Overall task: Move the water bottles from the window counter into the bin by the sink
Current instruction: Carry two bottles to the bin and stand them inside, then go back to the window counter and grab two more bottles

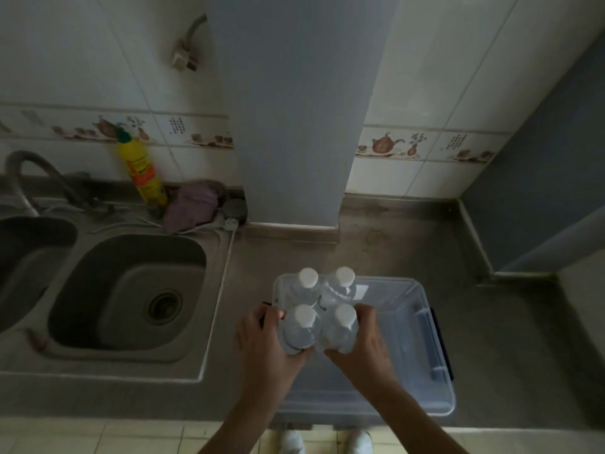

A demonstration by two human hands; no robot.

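A clear plastic bin (425, 339) sits on the steel counter to the right of the sink. Two white-capped water bottles stand upright at the bin's far left corner, one on the left (306, 283) and one on the right (340, 285). My left hand (265, 342) grips a third bottle (301, 326) by its body. My right hand (363, 345) grips another bottle (340, 327) beside it. Both held bottles are upright over the bin's left side, just in front of the standing pair. Whether they touch the bin's floor is hidden.
A steel sink basin (131, 290) lies left of the bin, with a faucet (29, 172) behind it. A yellow detergent bottle (142, 172) and a purple cloth (193, 204) stand by the wall. A grey pillar (294, 126) rises behind the bin.
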